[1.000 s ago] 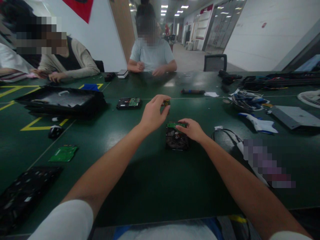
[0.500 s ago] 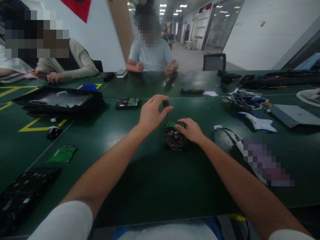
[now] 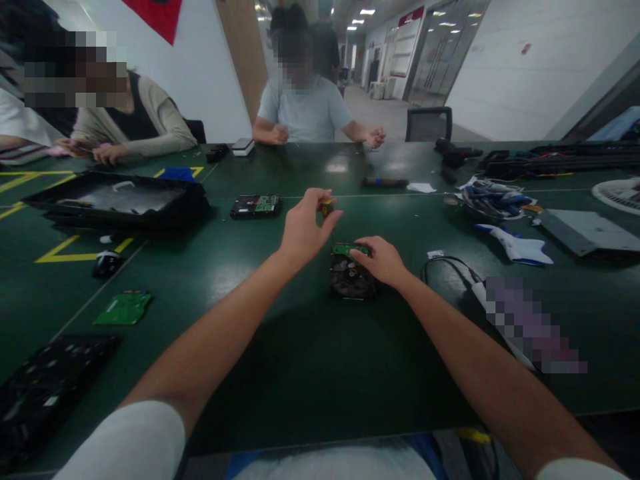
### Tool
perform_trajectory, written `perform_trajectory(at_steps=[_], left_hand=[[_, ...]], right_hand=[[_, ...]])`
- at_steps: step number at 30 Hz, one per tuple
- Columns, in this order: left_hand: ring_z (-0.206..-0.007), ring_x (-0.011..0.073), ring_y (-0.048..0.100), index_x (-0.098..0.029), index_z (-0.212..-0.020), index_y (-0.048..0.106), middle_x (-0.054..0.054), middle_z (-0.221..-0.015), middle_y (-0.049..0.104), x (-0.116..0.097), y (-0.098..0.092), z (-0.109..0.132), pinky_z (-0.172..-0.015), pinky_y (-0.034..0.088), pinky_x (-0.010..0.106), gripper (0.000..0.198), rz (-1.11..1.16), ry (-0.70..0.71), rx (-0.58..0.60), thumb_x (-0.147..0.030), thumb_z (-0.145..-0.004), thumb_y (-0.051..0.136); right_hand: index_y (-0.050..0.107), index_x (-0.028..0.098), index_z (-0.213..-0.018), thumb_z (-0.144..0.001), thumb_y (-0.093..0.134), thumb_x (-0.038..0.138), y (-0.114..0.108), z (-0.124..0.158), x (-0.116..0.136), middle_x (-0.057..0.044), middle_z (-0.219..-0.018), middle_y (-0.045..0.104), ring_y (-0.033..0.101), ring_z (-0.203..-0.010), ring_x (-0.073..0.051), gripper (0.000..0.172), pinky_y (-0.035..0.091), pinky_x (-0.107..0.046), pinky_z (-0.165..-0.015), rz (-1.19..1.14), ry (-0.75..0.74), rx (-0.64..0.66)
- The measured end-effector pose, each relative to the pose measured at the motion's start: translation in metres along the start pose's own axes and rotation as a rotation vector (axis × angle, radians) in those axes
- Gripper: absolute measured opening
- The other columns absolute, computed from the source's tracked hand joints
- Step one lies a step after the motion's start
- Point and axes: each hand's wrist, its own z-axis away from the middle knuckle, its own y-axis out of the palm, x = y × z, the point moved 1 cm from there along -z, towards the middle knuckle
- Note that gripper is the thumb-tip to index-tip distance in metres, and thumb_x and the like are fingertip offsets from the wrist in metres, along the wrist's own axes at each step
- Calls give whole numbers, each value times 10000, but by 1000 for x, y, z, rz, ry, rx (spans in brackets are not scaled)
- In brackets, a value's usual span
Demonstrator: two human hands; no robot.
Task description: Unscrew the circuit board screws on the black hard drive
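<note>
Above the far edge of a hard drive (image 3: 351,280), my left hand (image 3: 304,225) pinches the short black and yellow handle of a screwdriver (image 3: 327,209). Its shaft is too thin to make out clearly, so I cannot tell if the tip touches the drive. The drive lies on the dark green table with a green circuit board at its far end. My right hand (image 3: 384,261) grips the drive by its far right side, thumb on top and fingers behind.
Another hard drive (image 3: 255,206) lies beyond my left forearm. On the left are a black tray (image 3: 120,197), a green circuit board (image 3: 124,308) and a mouse (image 3: 107,265). A cable (image 3: 453,259), a glove (image 3: 517,245) and a metal box (image 3: 593,231) lie right. People sit opposite.
The screwdriver handle has turned in my left fingers, showing its yellow part. My right hand stays on the drive. The person opposite has moved one hand rightward, and someone stands behind them.
</note>
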Motion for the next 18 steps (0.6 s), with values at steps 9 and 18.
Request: perform_trajectory(at_steps=[9,18], left_hand=[[-1012,197,725,-230,-1216,699,61,-1143,752,0,-8,-6,-932,606,367,253,-106,14,-7,-156,-974,692],[-863,159,759,-214,-1111,628,27,-1011,780,-3,-1,0,-817,603,304,276,-39,-55,-64,-305,-932,817]], right_hand=[[757,225,-1282,-1033,675,487,0,1,0,-118,-1223,745,698,-1113,-277,371,525,-390,-958,1,-28,-13],[752,211,-1289,-1037,653,506,1,0,-1,-128,-1215,751,704,-1084,-285,401,542,-423,-972,-21,-31,-11]])
